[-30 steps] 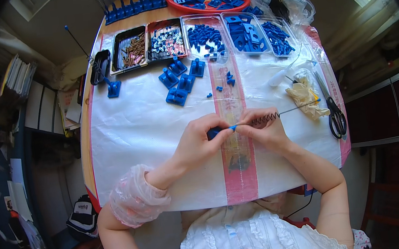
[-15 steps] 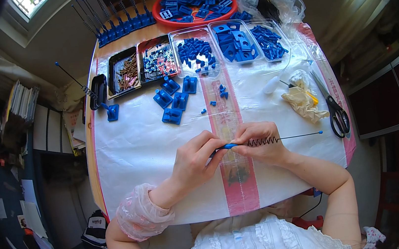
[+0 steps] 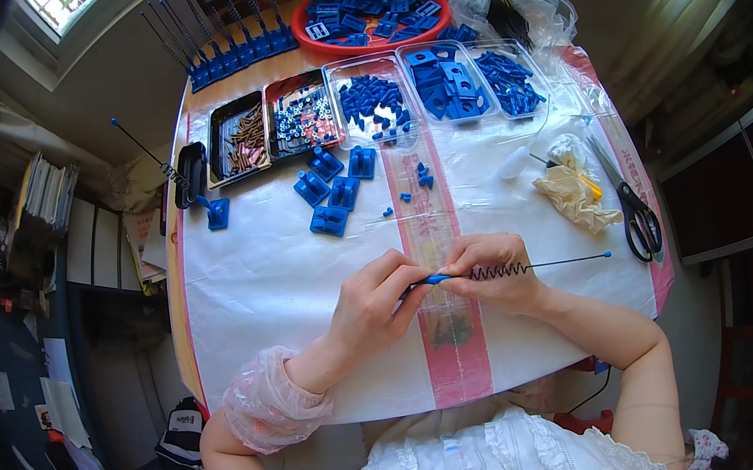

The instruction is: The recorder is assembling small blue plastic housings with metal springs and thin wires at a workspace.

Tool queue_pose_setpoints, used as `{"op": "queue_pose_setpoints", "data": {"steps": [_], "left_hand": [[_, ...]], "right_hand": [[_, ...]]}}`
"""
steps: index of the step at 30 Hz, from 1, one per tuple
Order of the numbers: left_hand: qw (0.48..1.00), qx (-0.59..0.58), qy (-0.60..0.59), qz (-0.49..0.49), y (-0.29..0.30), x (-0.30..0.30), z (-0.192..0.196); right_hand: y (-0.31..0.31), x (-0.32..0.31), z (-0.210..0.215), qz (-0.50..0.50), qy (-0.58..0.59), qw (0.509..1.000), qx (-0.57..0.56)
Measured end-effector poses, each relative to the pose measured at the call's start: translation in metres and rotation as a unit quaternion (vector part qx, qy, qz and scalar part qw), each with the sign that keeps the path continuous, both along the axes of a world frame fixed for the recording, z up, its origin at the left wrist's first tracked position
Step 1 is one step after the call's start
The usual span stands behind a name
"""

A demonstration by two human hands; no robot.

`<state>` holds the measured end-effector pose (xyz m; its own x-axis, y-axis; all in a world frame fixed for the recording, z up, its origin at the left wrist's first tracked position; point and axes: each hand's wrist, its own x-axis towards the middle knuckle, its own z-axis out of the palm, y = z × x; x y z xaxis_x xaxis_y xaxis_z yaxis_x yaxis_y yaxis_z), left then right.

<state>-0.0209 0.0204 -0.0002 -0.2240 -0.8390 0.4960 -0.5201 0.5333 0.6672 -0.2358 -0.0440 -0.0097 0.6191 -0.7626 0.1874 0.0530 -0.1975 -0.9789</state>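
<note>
Close together above the near middle of the table, both my hands are closed at the same small blue plastic piece [image 3: 436,278]. My left hand [image 3: 368,304] pinches its left end, and a bit of blue and black shows under those fingers. My right hand [image 3: 508,292] grips at the piece's right end, where a black coiled wire [image 3: 568,259] begins. The coil crosses the right hand, then runs out straight to the right and ends in a blue tip. Fingers hide exactly how piece and wire meet.
Beyond my hands lie several blue bases [image 3: 329,220] and small blue bits [image 3: 425,175]. Trays of screws [image 3: 248,138], nuts and blue parts line up behind, with a red basin [image 3: 300,30] and a row of finished-looking wire stands [image 3: 242,56]. Scissors [image 3: 640,220] and crumpled cloth [image 3: 576,196] lie right.
Both hands keep their hold on the blue piece and wire, almost unmoved. The whole view has shifted very slightly, with the table appearing a little lower and to the right.
</note>
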Motion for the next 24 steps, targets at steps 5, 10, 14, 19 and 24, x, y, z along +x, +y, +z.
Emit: {"op": "queue_pose_setpoints", "data": {"steps": [5, 10, 14, 19, 24], "left_hand": [[1.000, 0.014, 0.001, 0.004, 0.0005, 0.0008, -0.0003], [1.000, 0.011, 0.001, 0.003, 0.0010, -0.0003, 0.0000], [1.000, 0.009, 0.001, 0.002, 0.0009, 0.0000, -0.0008], [1.000, -0.004, -0.002, 0.004, 0.0007, -0.0005, -0.0007], [1.000, 0.001, -0.002, 0.002, 0.0014, 0.0001, -0.0008]], "right_hand": [[-0.0009, 0.0017, -0.0008, 0.000, 0.004, 1.000, 0.007], [-0.0007, 0.0003, -0.0014, -0.002, 0.000, 1.000, 0.000], [-0.0013, 0.0003, -0.0038, 0.005, -0.009, 1.000, -0.013], [-0.0021, 0.0005, -0.0062, 0.009, -0.021, 0.999, -0.027], [-0.0025, 0.0005, -0.0069, 0.012, -0.023, 0.999, -0.031]]}}
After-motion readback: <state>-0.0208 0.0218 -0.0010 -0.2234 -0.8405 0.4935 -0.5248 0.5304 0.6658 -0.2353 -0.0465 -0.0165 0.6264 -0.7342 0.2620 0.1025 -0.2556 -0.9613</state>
